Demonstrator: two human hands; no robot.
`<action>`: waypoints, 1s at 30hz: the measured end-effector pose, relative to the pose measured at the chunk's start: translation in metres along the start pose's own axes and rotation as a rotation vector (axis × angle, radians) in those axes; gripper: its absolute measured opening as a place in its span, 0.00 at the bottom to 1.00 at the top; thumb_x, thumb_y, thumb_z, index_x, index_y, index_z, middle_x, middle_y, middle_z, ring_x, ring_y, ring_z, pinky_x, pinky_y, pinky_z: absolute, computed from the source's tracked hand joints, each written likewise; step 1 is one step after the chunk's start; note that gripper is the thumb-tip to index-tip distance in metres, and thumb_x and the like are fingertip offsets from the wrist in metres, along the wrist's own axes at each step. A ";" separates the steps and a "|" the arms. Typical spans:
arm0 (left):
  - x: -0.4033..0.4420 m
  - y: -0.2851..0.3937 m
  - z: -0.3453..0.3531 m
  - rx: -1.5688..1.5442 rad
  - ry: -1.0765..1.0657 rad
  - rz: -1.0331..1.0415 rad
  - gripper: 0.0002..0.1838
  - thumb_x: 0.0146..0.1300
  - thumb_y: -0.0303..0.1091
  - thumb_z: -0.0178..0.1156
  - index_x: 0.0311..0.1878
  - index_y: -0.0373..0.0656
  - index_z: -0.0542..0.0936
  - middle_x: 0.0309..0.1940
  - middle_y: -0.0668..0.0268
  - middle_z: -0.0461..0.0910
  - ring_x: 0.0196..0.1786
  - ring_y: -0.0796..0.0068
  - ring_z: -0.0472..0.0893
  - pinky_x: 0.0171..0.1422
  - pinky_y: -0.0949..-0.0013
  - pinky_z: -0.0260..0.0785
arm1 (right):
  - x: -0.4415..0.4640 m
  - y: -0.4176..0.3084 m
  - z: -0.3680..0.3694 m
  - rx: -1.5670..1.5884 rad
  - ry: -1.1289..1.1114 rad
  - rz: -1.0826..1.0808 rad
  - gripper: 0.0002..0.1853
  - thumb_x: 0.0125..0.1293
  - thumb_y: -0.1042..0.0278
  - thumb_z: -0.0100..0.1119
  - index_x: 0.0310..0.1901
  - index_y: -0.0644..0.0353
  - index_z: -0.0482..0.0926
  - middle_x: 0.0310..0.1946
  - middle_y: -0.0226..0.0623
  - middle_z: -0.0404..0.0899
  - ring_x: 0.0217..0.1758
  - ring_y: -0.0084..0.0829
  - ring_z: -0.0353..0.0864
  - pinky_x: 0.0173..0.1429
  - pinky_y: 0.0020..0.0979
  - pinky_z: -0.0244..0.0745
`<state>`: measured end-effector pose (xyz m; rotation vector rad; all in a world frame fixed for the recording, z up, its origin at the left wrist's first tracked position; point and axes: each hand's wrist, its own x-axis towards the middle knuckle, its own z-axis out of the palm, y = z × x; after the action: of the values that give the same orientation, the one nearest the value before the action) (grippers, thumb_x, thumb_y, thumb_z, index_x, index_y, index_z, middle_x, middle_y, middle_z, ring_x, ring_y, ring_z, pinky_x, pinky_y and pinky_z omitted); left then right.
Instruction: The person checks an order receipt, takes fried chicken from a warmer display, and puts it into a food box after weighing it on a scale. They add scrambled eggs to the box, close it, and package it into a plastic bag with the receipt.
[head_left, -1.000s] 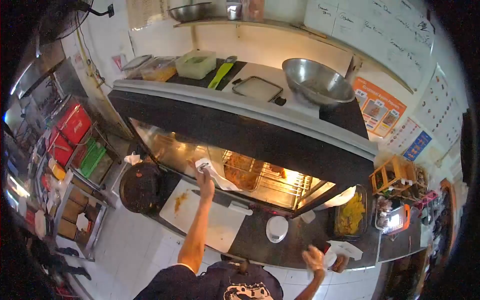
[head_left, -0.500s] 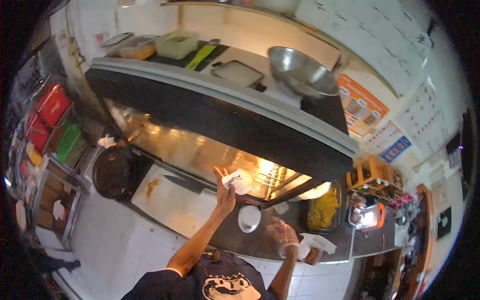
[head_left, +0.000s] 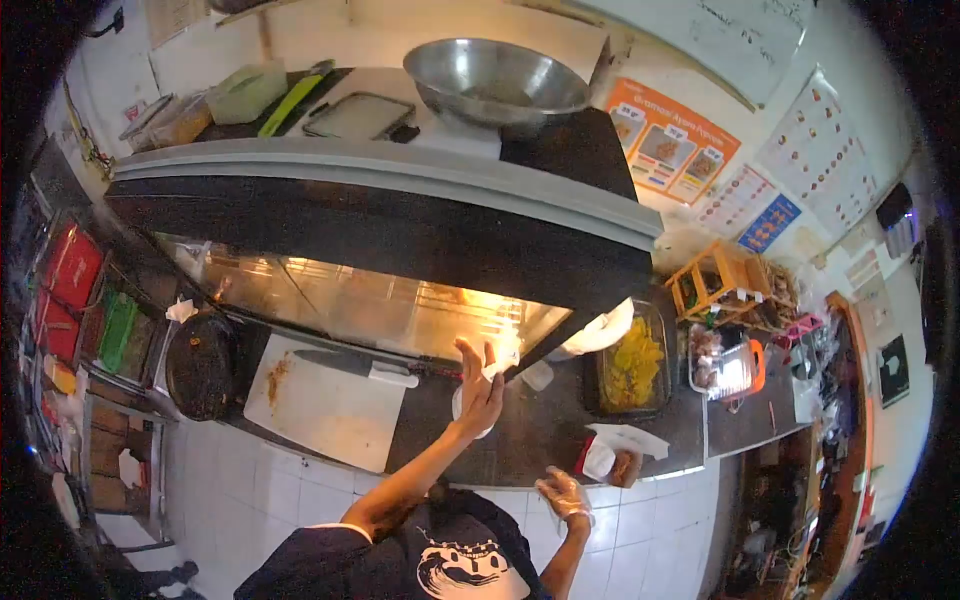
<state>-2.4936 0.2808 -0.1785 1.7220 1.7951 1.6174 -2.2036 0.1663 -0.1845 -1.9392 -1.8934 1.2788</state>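
Arm (head_left: 418, 466) outstretched over the dark counter (head_left: 512, 450), I pinch white paper (head_left: 503, 363) between raised fingers of my left hand (head_left: 481, 400) before the lit cabinet (head_left: 380, 228), while my right hand (head_left: 563, 493) (in a clear glove (head_left: 578, 517), fingers loosely spread) hangs low by the counter's edge, near the open box (head_left: 640, 440).
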 end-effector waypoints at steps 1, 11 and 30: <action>-0.001 0.002 -0.002 0.004 -0.008 -0.010 0.31 0.78 0.40 0.43 0.76 0.30 0.55 0.77 0.33 0.26 0.80 0.36 0.33 0.82 0.49 0.35 | -0.007 -0.004 -0.004 0.002 -0.011 0.009 0.35 0.59 0.45 0.71 0.63 0.57 0.76 0.47 0.43 0.86 0.50 0.40 0.86 0.55 0.38 0.79; -0.049 0.005 -0.141 -0.512 0.346 -0.631 0.20 0.79 0.40 0.46 0.55 0.31 0.76 0.46 0.58 0.82 0.46 0.70 0.80 0.53 0.65 0.71 | 0.039 0.046 0.014 0.014 0.021 -0.245 0.25 0.64 0.61 0.69 0.60 0.63 0.77 0.43 0.43 0.87 0.46 0.32 0.86 0.53 0.35 0.80; -0.067 0.067 -0.320 -1.026 0.407 -0.827 0.29 0.73 0.45 0.48 0.66 0.28 0.69 0.62 0.49 0.77 0.59 0.53 0.81 0.62 0.54 0.75 | 0.063 -0.131 0.051 -0.148 -0.272 -0.530 0.26 0.67 0.59 0.64 0.62 0.64 0.75 0.42 0.44 0.86 0.44 0.35 0.85 0.52 0.36 0.77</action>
<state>-2.6670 0.0335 -0.0367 0.1812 1.1078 1.9405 -2.3447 0.2242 -0.1628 -1.2172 -2.4683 1.3023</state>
